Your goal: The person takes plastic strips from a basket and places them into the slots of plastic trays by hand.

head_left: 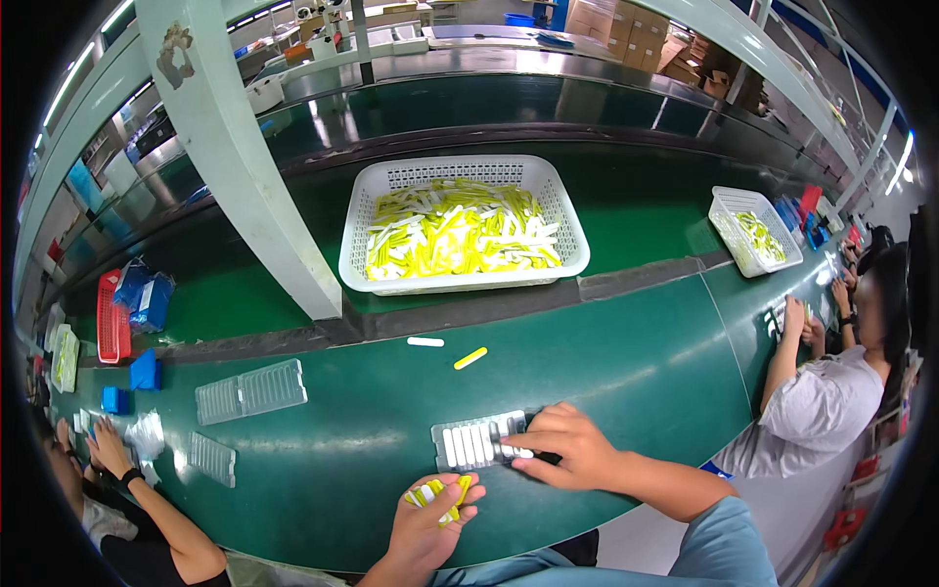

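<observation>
My left hand [427, 519] is cupped palm-up at the table's near edge and holds a bunch of yellow and white sticks [436, 494]. My right hand [564, 445] pinches a white stick [517, 452] and presses it onto a clear slotted tray [472, 443] that lies on the green table [587, 372]. Several white sticks fill the tray's left slots. A loose white stick [424, 341] and a loose yellow stick [470, 358] lie farther out on the table.
A large white basket [461, 168] full of yellow and white sticks stands behind, beside a pale post [245, 166]. Empty clear trays [250, 390] lie to the left. Another person's hands [106, 447] work at lower left; a seated person [831, 391] and a smaller basket [753, 230] are at right.
</observation>
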The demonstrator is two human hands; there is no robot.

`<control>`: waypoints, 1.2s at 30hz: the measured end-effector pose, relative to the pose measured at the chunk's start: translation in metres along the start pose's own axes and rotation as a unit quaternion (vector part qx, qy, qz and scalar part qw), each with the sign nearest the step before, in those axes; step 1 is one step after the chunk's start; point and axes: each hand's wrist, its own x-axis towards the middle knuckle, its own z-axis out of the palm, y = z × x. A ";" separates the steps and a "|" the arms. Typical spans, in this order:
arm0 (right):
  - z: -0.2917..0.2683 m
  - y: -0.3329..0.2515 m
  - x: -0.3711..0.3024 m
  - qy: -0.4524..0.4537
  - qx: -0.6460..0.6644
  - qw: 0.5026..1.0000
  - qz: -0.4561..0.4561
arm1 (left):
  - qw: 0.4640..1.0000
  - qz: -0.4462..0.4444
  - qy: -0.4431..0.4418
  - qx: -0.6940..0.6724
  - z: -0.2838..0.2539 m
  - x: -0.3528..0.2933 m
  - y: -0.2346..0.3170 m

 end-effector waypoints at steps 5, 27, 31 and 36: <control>0.013 -0.025 0.009 0.003 0.172 0.985 0.008 | 0.997 -0.057 -0.038 0.045 -0.001 0.006 -0.024; 0.009 -0.027 0.018 -0.019 0.129 0.991 -0.019 | 0.998 -0.048 -0.042 0.018 -0.012 0.009 -0.028; 0.000 -0.006 0.017 0.087 0.319 0.926 0.180 | 0.998 -0.047 -0.028 0.034 -0.005 -0.002 -0.021; -0.026 0.039 0.027 -0.146 0.304 0.912 0.234 | 0.997 -0.019 0.036 0.070 0.003 -0.014 -0.011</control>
